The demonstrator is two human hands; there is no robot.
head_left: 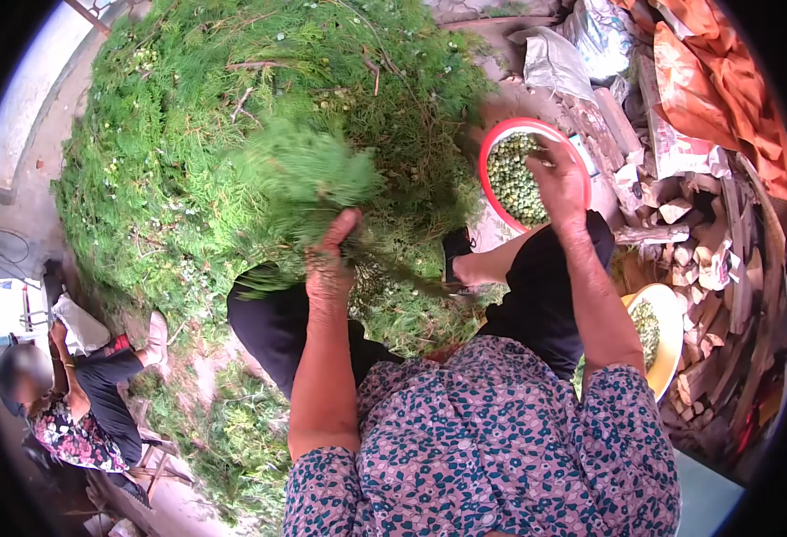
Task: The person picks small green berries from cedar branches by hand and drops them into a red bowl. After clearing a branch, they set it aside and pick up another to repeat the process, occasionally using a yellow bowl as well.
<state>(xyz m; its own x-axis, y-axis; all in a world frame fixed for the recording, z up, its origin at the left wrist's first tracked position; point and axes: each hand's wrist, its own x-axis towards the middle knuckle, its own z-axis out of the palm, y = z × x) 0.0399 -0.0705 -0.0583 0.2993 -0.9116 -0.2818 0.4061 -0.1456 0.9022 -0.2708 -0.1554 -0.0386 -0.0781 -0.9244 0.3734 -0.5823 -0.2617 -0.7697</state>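
My left hand (329, 255) is closed around a leafy evergreen branch (308, 174), blurred by motion, in front of a large heap of cut evergreen branches (170, 116). Over the red-rimmed basin (486, 170), my right hand (559, 179) hangs with its fingers apart, and I make out nothing in it. Inside the basin lie many small green cones (517, 179). Part of the basin's right side is hidden behind my right hand.
A yellow basin (671, 345) with more green pieces stands by my right knee. Split firewood (706, 268), sacks (559, 63) and an orange cloth (724, 80) line the right side. Another person (80, 403) sits at the left. Loose sprigs (241, 438) cover the ground nearby.
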